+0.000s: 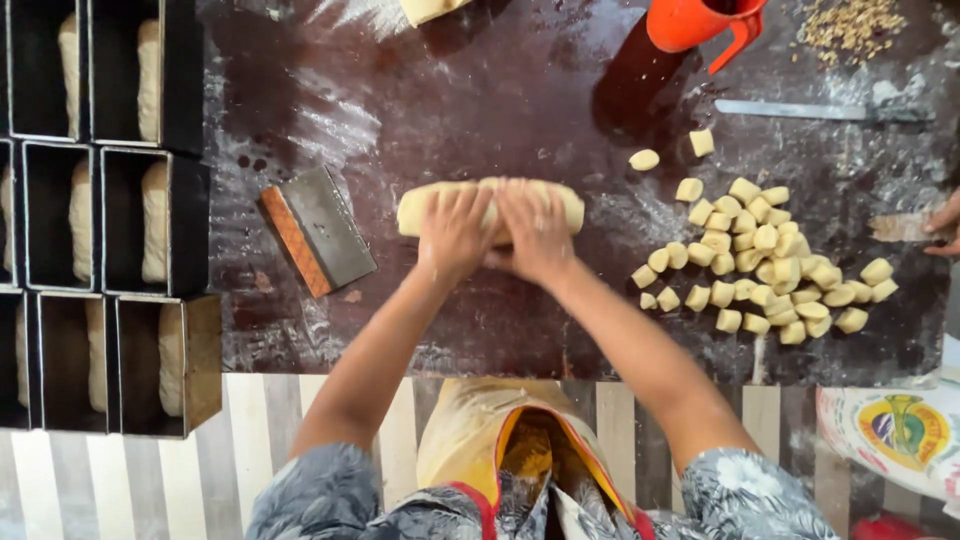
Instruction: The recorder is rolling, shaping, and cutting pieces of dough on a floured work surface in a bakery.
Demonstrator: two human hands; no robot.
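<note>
Dough log (490, 205) sits mid-surface on the dark floured worktop (480, 110), lying crosswise, and we see both hands pressed flat on top of it: left hand (452, 232) and right hand (537, 232) side by side, fingers spread, palms down, not closed around anything, just bearing on the dough. Going big to small: along the left edge we see a block of black loaf tins (185, 220), six visible, each already with a pale dough piece inside, so we judge a good part of the panning is done while this log is not yet in a tin. Near the right edge lies a heap of small cut dough pieces (765, 265), a few strays toward the far side. A bench scraper (320, 230) with a wooden handle lies just left of the log, apart from it. At the far edge stand an orange jug (700, 22), a scatter of grain or seeds (850, 25) in the far right corner, and a long knife (800, 110) below them. Another dough lump (430, 8) is cut off at the far edge. Someone else's fingers (945, 225) touch the right edge. Nearside: striped cloth (120, 470) and a printed sack (895, 435); room not visible.
</note>
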